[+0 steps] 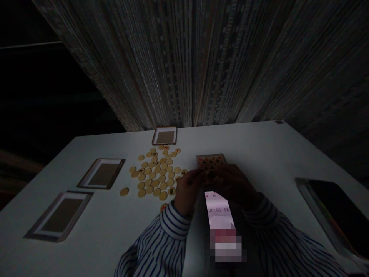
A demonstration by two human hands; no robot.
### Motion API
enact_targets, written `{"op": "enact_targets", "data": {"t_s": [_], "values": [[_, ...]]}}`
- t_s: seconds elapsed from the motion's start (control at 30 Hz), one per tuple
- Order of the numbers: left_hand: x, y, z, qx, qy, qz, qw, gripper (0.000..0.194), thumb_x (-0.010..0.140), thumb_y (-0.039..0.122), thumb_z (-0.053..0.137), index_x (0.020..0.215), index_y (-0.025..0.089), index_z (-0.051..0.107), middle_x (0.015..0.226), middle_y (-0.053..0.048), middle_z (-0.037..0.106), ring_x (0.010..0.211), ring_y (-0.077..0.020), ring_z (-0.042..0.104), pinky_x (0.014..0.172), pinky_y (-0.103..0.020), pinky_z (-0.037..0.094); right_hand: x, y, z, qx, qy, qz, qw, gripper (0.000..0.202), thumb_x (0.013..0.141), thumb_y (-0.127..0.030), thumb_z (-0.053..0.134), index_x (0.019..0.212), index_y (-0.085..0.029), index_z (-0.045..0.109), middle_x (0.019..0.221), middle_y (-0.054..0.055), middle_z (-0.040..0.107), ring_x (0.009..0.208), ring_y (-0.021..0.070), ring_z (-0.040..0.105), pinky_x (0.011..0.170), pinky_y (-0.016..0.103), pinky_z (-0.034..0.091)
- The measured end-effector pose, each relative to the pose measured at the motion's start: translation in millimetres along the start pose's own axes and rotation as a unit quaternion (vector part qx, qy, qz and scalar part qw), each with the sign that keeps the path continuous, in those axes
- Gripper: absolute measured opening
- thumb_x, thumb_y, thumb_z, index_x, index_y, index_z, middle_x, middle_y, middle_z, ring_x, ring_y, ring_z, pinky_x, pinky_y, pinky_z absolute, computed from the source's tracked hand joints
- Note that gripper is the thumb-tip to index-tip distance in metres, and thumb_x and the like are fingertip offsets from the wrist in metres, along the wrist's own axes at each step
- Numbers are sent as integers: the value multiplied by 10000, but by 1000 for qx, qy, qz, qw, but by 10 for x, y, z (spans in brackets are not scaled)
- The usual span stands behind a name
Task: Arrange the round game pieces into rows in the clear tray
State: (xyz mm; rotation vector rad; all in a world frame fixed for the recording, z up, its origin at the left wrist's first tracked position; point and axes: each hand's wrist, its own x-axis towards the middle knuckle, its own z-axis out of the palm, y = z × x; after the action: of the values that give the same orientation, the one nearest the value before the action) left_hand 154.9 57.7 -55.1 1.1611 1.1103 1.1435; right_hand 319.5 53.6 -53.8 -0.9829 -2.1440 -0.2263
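My left hand (187, 190) and my right hand (238, 186) meet over the near part of a small box (224, 157). Rows of round pieces with red characters (213, 158) lie in the box. The fingers of both hands are bent and close together, but dim light hides what they hold, if anything. Left of my left hand, many round wooden pieces (155, 175) are spread loosely on the white table (253, 154); a few show black or red characters. A lit phone screen (218, 209) showing a timer is between my forearms.
Three shallow frame-like boxes stand on the table: one at the back (165, 137), one at the left (103, 174), one at the near left (62, 213). A dark tablet-like object (337, 215) lies at the right. A striped curtain (184, 65) hangs behind the table.
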Motion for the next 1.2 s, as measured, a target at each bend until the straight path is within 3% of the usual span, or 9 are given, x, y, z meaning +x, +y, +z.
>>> {"op": "enact_targets", "data": {"t_s": [0.23,0.43,0.77,0.93,1.2], "values": [[-1,-35,7,-25,-39,-13,999,187,716,315,640,832,193,724,839,-71,718,787,-206,651,723,-304,511,-16,-5,7,47,1,-5,999,232,820,-221,539,1048,-203,578,832,52,650,752,174,595,650,344,480],[9,-84,1,-14,-35,-22,999,224,716,317,644,863,164,715,856,-78,716,802,-203,643,753,-307,497,-52,8,49,55,4,-7,998,307,816,-188,536,1123,-203,532,874,60,647,792,182,594,657,362,489],[23,-109,-20,-58,-2,-49,997,240,684,345,675,828,157,712,779,-60,699,699,-149,608,651,-246,466,-22,-25,-6,17,29,14,999,223,842,-262,527,1044,-212,606,851,68,667,774,188,605,643,351,501],[37,-155,-7,-114,3,-68,991,269,654,352,702,829,148,702,741,-47,689,668,-135,600,634,-244,457,30,-56,-39,-6,34,-10,999,163,849,-203,510,942,-222,643,827,64,676,742,179,603,614,330,499],[7,-74,26,-188,-6,-84,979,231,639,298,729,802,136,701,737,-38,696,656,-113,610,625,-222,474,54,-70,-32,0,49,-21,999,163,858,-154,480,934,-200,616,790,47,672,703,155,605,604,312,511]]}}
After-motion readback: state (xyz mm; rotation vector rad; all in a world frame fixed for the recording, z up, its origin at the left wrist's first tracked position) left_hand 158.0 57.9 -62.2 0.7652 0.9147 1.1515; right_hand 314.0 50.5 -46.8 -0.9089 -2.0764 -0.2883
